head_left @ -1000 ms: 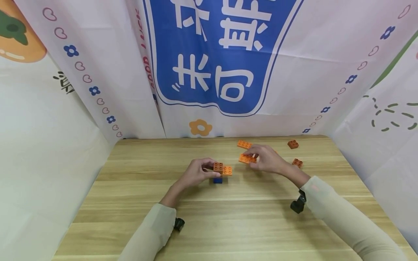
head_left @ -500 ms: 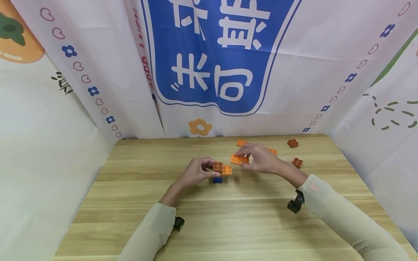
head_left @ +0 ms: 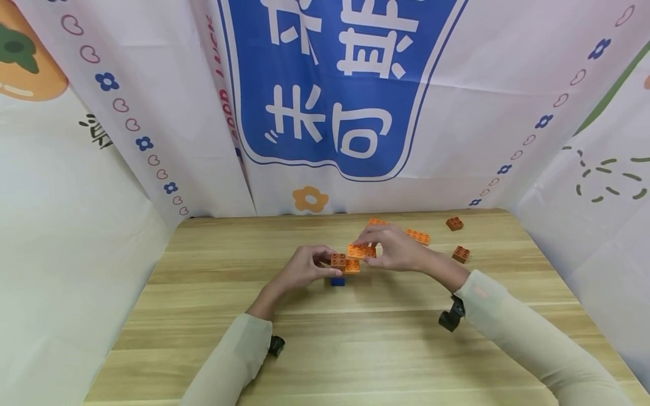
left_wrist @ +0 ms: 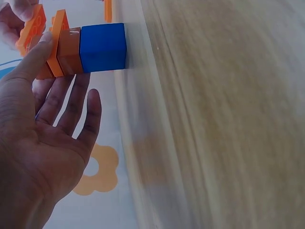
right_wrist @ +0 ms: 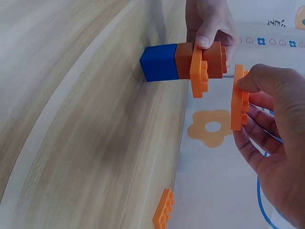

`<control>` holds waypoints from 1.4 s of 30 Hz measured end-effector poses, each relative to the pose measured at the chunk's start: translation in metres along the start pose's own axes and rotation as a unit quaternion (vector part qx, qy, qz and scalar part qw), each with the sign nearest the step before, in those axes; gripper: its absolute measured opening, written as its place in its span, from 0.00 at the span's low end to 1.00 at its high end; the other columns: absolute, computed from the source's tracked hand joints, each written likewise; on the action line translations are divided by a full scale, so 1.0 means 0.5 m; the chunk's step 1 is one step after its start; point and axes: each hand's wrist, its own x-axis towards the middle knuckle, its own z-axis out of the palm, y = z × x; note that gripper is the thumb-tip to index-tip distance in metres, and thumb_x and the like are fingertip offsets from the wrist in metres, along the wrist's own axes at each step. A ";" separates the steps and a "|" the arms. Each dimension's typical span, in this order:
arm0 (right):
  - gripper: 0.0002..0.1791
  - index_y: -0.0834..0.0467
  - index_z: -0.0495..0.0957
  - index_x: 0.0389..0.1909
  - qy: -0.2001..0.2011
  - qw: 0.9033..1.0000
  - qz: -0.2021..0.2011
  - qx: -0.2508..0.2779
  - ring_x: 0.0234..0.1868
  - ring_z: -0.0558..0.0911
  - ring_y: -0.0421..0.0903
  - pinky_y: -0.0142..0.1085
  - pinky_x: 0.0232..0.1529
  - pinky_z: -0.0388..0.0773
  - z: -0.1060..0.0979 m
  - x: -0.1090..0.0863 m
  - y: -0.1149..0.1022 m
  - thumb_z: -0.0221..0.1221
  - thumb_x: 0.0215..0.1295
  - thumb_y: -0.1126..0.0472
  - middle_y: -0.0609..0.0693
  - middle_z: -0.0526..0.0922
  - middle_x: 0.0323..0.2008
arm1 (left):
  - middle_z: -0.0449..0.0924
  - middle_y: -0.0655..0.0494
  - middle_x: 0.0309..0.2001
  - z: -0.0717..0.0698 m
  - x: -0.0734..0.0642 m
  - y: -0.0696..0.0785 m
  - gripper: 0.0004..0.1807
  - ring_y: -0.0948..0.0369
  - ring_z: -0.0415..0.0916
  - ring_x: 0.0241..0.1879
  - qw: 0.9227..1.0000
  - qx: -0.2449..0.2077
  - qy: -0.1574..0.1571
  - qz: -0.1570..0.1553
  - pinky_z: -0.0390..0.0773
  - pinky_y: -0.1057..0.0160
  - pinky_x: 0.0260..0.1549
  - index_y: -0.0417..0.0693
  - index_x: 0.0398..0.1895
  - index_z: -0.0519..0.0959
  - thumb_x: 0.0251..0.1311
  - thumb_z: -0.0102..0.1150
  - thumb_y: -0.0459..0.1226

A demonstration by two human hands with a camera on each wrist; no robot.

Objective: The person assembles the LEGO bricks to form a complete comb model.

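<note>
A small stack of toy building bricks stands upright on the wooden table. Its base is a blue block (left_wrist: 103, 46), then a brown brick (right_wrist: 183, 61), a flat orange plate (right_wrist: 196, 74) jutting to the right, and another brown brick (head_left: 338, 260) on top. My left hand (head_left: 304, 268) holds the stack from the left side, thumb on the orange plate in the wrist views. Just above the stack's right side, my right hand (head_left: 398, 248) pinches a second orange plate (right_wrist: 236, 105) between thumb and fingers. A gap separates this plate from the stack in the right wrist view.
Beyond my right hand lie an orange plate (head_left: 418, 236) and another orange plate (head_left: 377, 221), partly hidden. Farther right are a brown brick (head_left: 454, 224) and a nearer brown brick (head_left: 461, 254). A printed cloth (head_left: 284, 186) hangs along the table's back edge.
My right hand has carried its orange plate leftward, from beside the loose plates to over the stack's right side. My left hand stays on the stack.
</note>
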 end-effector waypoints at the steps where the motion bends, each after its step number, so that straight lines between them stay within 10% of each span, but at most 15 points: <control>1: 0.18 0.60 0.89 0.52 0.000 1.000 -0.002 0.003 0.42 0.86 0.44 0.41 0.42 0.86 0.001 0.002 -0.002 0.73 0.59 0.67 0.51 0.89 0.46 | 0.89 0.56 0.44 0.000 0.000 0.000 0.18 0.59 0.86 0.42 1.000 0.002 -0.001 0.001 0.86 0.61 0.44 0.46 0.51 0.87 0.60 0.79 0.40; 42: 0.11 0.59 0.91 0.47 -0.022 1.000 0.011 0.016 0.39 0.85 0.41 0.36 0.42 0.86 0.043 0.056 -0.029 0.72 0.68 0.59 0.48 0.88 0.41 | 0.89 0.57 0.43 0.001 0.005 0.003 0.14 0.61 0.85 0.43 1.000 0.021 -0.006 0.016 0.86 0.62 0.45 0.47 0.46 0.87 0.60 0.79 0.40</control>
